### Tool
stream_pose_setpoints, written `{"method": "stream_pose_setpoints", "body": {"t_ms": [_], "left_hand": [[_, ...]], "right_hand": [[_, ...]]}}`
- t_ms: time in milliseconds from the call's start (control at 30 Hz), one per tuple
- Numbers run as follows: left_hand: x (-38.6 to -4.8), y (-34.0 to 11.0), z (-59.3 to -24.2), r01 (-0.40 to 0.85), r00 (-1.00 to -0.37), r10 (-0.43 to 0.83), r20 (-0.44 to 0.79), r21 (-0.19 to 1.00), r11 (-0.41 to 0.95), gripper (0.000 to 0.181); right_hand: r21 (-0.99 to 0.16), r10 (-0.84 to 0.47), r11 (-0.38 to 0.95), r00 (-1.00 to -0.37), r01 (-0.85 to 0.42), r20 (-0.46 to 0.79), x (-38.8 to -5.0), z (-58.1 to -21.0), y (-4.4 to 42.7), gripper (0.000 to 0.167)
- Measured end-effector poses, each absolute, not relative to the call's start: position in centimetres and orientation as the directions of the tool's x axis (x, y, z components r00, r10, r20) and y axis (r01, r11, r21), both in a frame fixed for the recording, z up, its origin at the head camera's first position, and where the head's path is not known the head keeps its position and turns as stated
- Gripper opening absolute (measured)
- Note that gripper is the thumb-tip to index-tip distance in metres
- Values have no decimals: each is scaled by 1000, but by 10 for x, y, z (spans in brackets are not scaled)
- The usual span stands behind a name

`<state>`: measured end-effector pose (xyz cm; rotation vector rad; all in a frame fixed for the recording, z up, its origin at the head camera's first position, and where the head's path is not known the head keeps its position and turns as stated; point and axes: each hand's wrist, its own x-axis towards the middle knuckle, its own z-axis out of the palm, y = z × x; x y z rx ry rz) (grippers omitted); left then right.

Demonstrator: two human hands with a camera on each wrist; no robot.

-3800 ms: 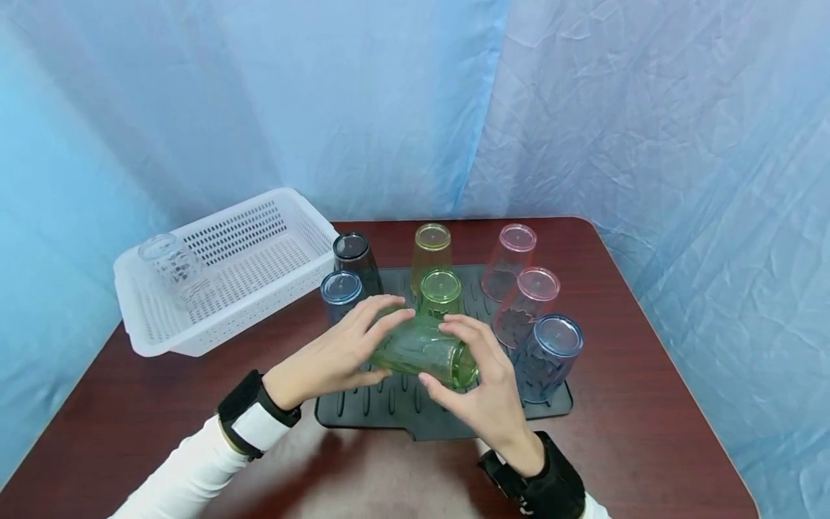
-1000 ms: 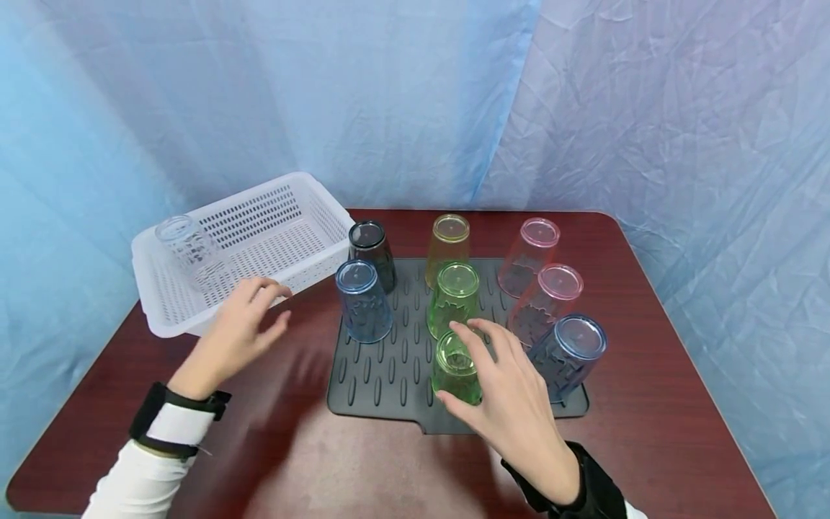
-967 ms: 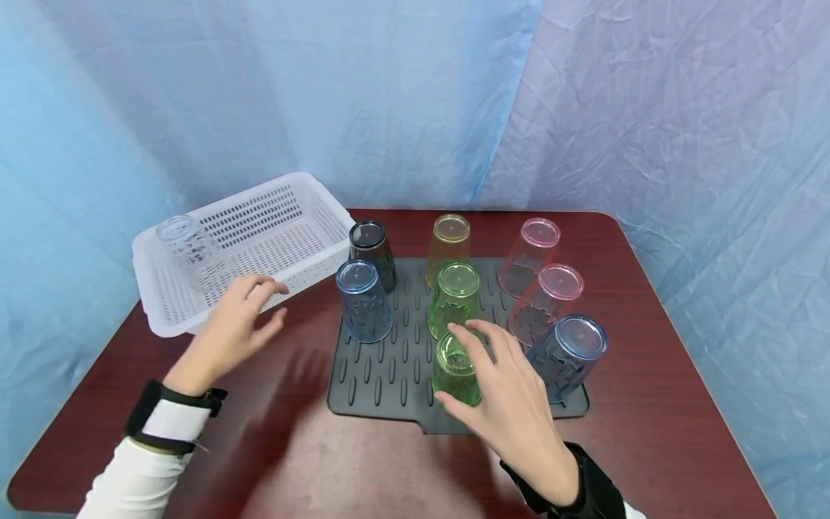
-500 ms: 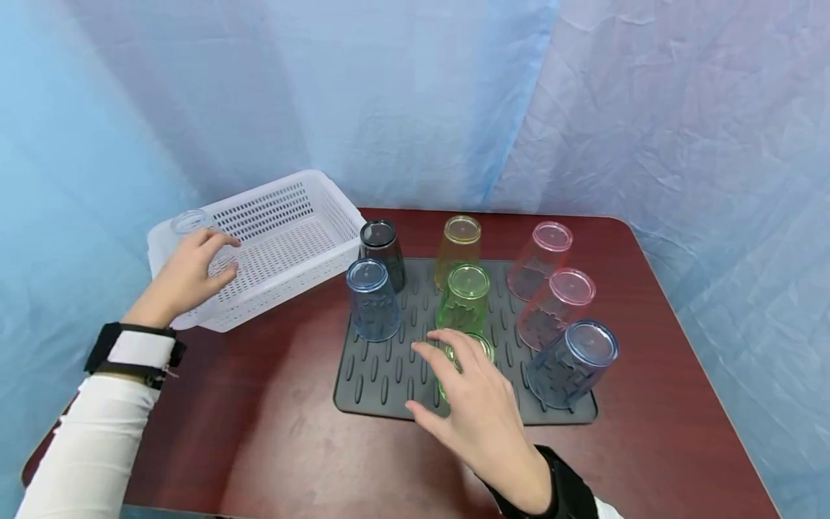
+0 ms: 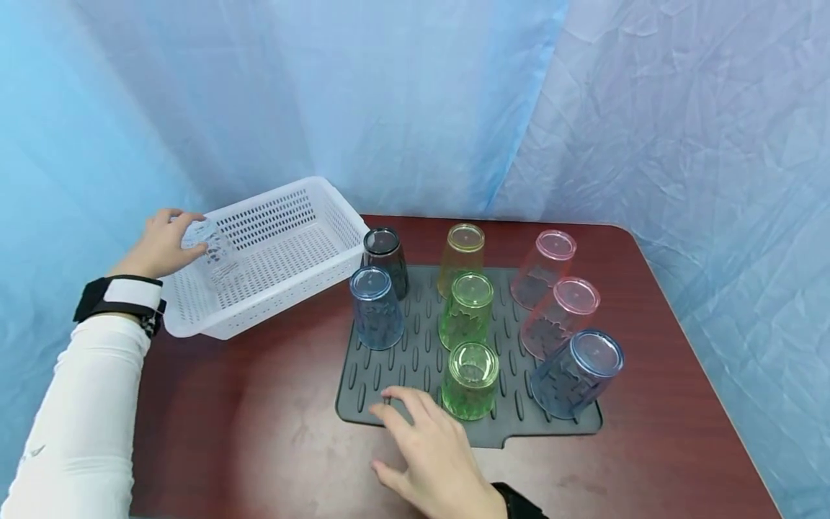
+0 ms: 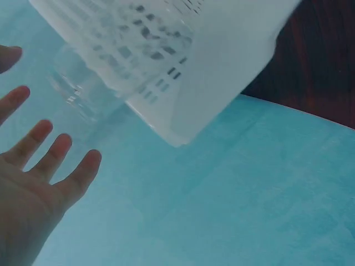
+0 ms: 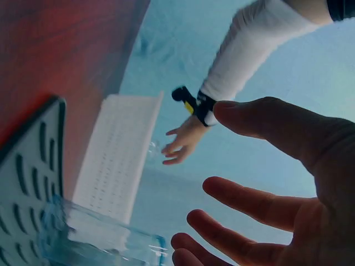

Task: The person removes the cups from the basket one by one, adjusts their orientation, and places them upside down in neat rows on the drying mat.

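Note:
A clear glass leans in the left end of the white perforated basket, its base jutting above the rim. My left hand is at that end, and in the left wrist view its spread fingers are apart from the glass. My right hand hovers over the front edge of the grey drying mat with fingers loosely bent and nothing in them. A green glass stands upside down just beyond it. Behind that is another green glass.
Upside down on the mat are also a blue glass, a black glass, a yellow glass, two pink glasses and a dark blue glass. The brown table ends at light blue cloth.
Both hands were on a green glass, which now stands on the mat. My left hand has moved left to the clear glass in the basket; my right hand has drawn back toward the table's front.

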<state>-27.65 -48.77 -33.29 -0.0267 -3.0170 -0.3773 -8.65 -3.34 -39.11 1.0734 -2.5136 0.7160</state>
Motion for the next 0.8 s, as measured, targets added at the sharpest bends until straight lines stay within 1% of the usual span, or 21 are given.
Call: {"method": "stream_pose_setpoints", "body": {"t_ms": [100,233,367,533,633,800], "left_hand": [[-285,-492,-335,-5,-999,-18,48,255,967,56],[-294,-494,-334,-32,-999,-30,-14,278,960,65],[-302,-497,-333,-44,-997,-24,-74,276,960,66],[-306,-499,-334,-80,-990,-45,-137,262,962,61],[-309,-498,-335,-91,-989,-55,-140,266,960,55],[-316,-497,-336,-75,-991,-42,-128,271,960,47]], "right_hand": [[-331,-602,603,-686,-726,408,-82,-398,-33,53],[-375,-607,629,-732,-681,311,-81,-405,-30,52],[-425,-597,645,-766,-635,239,-81,-412,-27,51],[-458,-576,652,-788,-604,217,-79,-419,-22,50],[-468,-564,664,-801,-584,200,-80,-421,-19,50],[-480,-540,686,-825,-546,167,-82,-422,-17,50]]}}
